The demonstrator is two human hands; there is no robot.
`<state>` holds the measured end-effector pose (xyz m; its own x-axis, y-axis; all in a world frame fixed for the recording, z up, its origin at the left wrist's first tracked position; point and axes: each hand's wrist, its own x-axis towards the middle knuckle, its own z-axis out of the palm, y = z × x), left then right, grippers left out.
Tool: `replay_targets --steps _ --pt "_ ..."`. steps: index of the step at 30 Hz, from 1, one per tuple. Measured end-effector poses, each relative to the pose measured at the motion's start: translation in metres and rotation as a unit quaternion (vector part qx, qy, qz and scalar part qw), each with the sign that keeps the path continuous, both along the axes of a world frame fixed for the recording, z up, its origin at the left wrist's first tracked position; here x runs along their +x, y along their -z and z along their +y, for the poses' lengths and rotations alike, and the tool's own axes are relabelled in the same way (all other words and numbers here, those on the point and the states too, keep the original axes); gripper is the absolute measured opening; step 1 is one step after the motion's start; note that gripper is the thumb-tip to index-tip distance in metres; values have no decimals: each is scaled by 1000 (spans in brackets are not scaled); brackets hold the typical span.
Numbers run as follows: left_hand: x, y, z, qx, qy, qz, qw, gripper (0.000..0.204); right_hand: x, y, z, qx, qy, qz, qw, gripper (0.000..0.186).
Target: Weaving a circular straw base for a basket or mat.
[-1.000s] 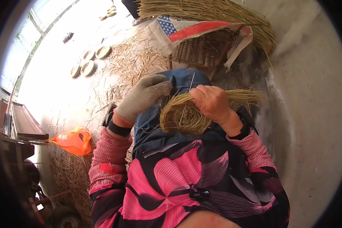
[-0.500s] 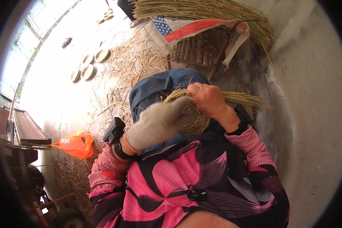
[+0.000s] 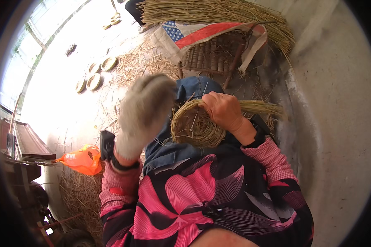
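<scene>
On the denim lap [image 3: 167, 153]: a coiled straw basket [image 3: 200, 131], round, its open mouth turned up toward the camera; clock directions below take it as the hub.
Straw tail [image 3: 263, 108]: a loose bundle whose long axis runs out toward three o'clock, emerging from behind the right hand [image 3: 226, 111].
Nearer hand: the right, bare, in contact with the rim between one and two o'clock.
Right fingers: curled over the rim and clenched on it, knuckles up, wrist reaching in from four o'clock.
Gloved left hand [image 3: 146, 112]: off the basket toward ten o'clock, denim showing between its lower edge and the wall; the height gap is hard to judge.
Left-hand pose: wrist low, fingers leading toward twelve o'clock, back of the glove upward.
Left fingers: blurred; whether they pinch anything, I cannot tell.
Twelve o'clock, beyond the knees: a slatted chair [image 3: 210, 57], draped with a star-and-stripe cloth [image 3: 210, 33], then a straw sheaf [image 3: 218, 11].
Ten o'clock, on the floor: shallow round baskets [image 3: 94, 82].
Between eight and nine o'clock: an orange plastic bag [image 3: 83, 159].
</scene>
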<state>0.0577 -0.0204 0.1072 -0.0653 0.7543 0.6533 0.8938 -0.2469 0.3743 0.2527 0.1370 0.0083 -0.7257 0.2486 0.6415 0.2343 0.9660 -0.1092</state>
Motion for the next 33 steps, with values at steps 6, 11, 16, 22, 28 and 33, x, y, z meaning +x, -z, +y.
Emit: replay_targets --steps 6,11,16,22,28,33 --pt "-23 58 65 -104 182 -15 978 24 -9 -15 -10 44 -57 8 997 19" --pt "-36 87 99 -52 212 13 976 18 -15 -24 -14 60 -79 14 995 22" --pt "-64 50 127 -14 122 -799 588 15 -12 -34 -1 70 -111 -19 991 21" --pt "-47 43 49 -135 298 -374 868 24 -2 -30 29 57 -87 -34 994 23" --pt "-111 103 9 -309 -79 245 915 17 5 -15 26 21 -66 -26 997 24" --pt "-228 152 -74 -168 -217 -284 919 17 15 -12 26 -2 -43 -13 999 25"
